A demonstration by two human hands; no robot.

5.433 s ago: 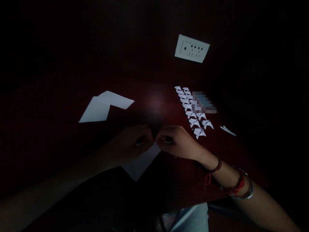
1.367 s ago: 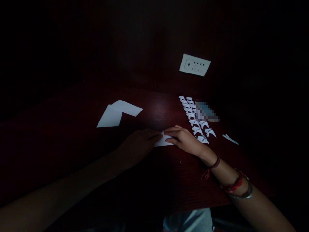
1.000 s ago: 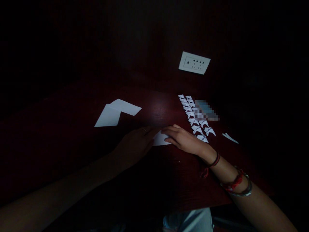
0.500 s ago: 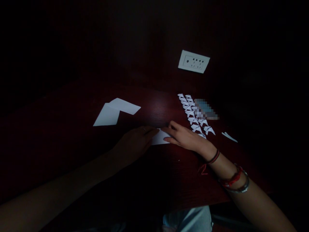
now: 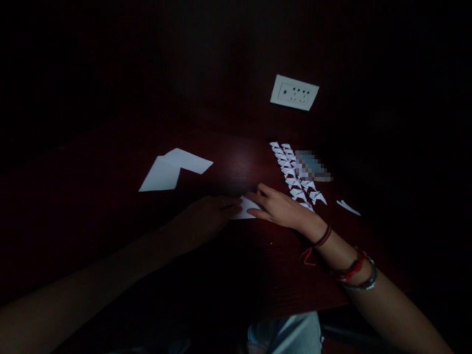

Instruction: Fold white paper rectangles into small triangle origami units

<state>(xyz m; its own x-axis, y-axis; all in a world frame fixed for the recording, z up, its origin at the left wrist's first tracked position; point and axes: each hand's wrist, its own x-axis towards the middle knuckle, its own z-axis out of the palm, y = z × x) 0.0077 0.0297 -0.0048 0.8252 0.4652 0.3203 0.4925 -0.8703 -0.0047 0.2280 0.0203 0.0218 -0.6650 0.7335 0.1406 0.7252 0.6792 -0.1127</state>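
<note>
Between my two hands a small piece of white folded paper [image 5: 246, 210] lies on the dark red table [image 5: 236, 169]. My left hand [image 5: 206, 216], in deep shadow, has its fingers closed on the paper's left side. From the right, my right hand [image 5: 275, 206] holds the paper's right part, with the thumb on the near side and the fingers bent over the far side. Both hands cover parts of the paper. Just beyond my right hand stand rows of small folded paper figures [image 5: 288, 171].
Two overlapping white paper sheets [image 5: 160, 174] lie at the left. A blurred-out flat object [image 5: 313, 166] is beside the figures, and thin white paper strips [image 5: 348, 207] lie farther right. A socket panel [image 5: 295, 92] is on the wall behind.
My left fingers have shifted a little on the paper, and its visible top now slopes to a point. My right hand keeps nearly the same hold. The view has moved slightly.
</note>
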